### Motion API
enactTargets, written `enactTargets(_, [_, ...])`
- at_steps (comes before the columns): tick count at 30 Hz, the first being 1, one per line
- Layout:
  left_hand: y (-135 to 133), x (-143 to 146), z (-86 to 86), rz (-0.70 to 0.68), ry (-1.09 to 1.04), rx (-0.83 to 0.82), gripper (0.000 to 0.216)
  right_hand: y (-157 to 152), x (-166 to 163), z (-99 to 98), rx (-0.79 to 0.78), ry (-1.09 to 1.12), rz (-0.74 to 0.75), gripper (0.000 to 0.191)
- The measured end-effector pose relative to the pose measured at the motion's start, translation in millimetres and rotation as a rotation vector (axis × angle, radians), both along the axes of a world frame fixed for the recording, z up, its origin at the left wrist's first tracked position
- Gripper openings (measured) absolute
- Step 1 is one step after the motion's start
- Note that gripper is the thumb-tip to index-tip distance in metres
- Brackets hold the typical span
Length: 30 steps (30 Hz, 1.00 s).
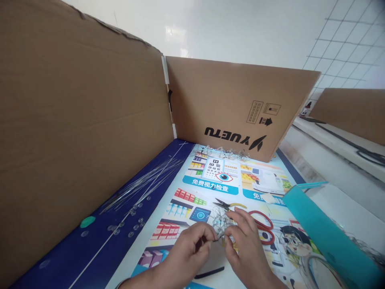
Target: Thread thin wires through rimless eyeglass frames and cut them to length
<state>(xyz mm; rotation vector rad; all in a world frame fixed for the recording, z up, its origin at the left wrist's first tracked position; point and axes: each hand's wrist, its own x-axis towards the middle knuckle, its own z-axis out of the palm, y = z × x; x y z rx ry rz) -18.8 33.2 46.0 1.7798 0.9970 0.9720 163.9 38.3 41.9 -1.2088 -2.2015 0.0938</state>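
Craft wkspc: wire (219, 220), pliers (227, 206)

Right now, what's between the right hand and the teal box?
Head view: red handles beside the right hand, then printed sheet up to the teal box; a coil sits toward the bottom edge.

Left hand (188, 255) and right hand (248, 253) pinch wire tangle (219, 220)
Pliers (227, 206) lie beyond the fingers (236, 232) — red handles (269, 238) rightward.

Left hand (190, 248), fingers (207, 231) pinched together; right hand (247, 245) near, fingers bent toward the left.
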Motion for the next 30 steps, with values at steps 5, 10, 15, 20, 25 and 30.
enactTargets(5, [1.1, 0.7, -1.1, -0.054, -0.031, 0.018, 0.008, -0.2, -1.3, 0.9, -0.047, 0.031, 0.022, 0.017])
enactTargets(10, [-2.3, -1.5, 1.2, -0.103, -0.053, -0.017, 0.010, 0.3, -1.0, 0.9, -0.119, 0.122, 0.028, 0.018])
enactTargets(15, [-4.0, -1.7, 1.7, -0.202, -0.145, -0.100, 0.012, 0.3, -1.7, 1.8, -0.258, 0.202, 0.051, 0.024])
enactTargets(20, [-3.7, -0.1, -4.1, -0.130, -0.117, -0.116, 0.014, 0.8, -4.5, 8.6, -0.338, 0.293, 0.111, 0.021])
enactTargets(25, [-2.1, -0.7, -5.5, -0.056, 0.084, 0.047, 0.013, 1.8, -2.8, 12.3, -0.434, 0.362, 0.135, 0.017])
enactTargets(30, [0.0, -3.8, -2.9, -0.012, 0.191, 0.060, 0.013, 1.7, 4.2, 10.1, -0.600, 0.482, 0.151, 0.015])
